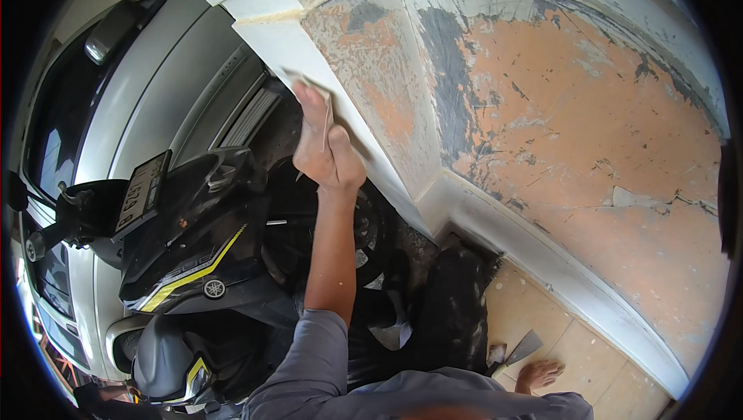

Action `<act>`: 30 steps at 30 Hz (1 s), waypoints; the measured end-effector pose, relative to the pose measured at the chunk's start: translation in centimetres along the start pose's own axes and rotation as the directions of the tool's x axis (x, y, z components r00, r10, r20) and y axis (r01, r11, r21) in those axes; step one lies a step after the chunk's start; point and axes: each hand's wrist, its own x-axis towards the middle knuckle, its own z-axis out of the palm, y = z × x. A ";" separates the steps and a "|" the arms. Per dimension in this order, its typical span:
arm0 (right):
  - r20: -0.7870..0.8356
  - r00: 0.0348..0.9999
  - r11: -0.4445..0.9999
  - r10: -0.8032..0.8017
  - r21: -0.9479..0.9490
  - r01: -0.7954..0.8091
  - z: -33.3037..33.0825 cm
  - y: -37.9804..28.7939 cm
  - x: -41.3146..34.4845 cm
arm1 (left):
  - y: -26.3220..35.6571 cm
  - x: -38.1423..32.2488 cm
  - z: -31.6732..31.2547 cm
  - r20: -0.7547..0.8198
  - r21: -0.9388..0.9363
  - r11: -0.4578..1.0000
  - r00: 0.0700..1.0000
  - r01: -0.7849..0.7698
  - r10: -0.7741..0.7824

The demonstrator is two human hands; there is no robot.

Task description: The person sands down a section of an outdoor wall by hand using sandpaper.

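My left hand [329, 147] is raised with a folded sheet of sandpaper [328, 108] held between thumb and fingers. The sheet lies against the narrow white face [363, 130] of a wall's corner edge. Beside that face, the wall [557, 112] shows worn orange paint with grey and whitish patches. Low on the right, my right hand [541, 375] rests on the beige floor tiles [574, 350] with nothing seen in it. Near its fingers lies a putty knife [524, 347], blade pointing away from me. A small crumpled piece [496, 354], too unclear to name, touches its handle area.
A black Yamaha motorcycle [197, 246] with yellow stripes stands close on my left; its plate bears writing. Behind it is a silver car [157, 72]. A white ledge [557, 263] runs along the wall's base. My dark-trousered leg [455, 298] reaches towards the corner.
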 end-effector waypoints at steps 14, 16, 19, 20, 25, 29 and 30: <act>-0.057 0.998 1.000 0.001 0.028 0.001 0.4 0.4 0.5 | 2.2 -1.1 1.5 -0.005 0.100 0.991 0.996 0.088 -0.088; -0.030 0.999 0.999 0.017 0.041 -0.016 0.1 0.1 0.2 | 2.3 2.7 1.0 -0.057 -0.011 0.993 0.991 0.121 -0.122; -0.067 0.997 0.998 0.026 0.057 -0.022 -0.3 -0.3 0.2 | 0.1 -2.2 0.6 -0.028 0.042 0.996 0.996 0.082 -0.081; -0.058 0.998 0.997 0.016 0.072 -0.011 -0.3 -0.7 0.2 | -0.7 -6.1 0.2 0.013 0.047 0.994 0.995 0.099 -0.099; -0.082 0.996 1.000 -0.023 0.010 0.024 1.1 -0.8 -0.2 | -3.2 -10.4 -1.5 0.115 0.096 0.991 0.988 0.093 -0.104; -0.072 0.997 0.999 0.014 -0.029 -0.016 1.3 0.7 0.7 | 0.8 4.3 0.5 -0.096 0.097 0.937 0.941 0.335 -0.326; -0.067 0.998 0.999 0.006 -0.033 -0.008 1.2 0.4 0.6 | 0.8 6.6 -0.3 -0.082 -0.051 0.868 0.864 0.494 -0.497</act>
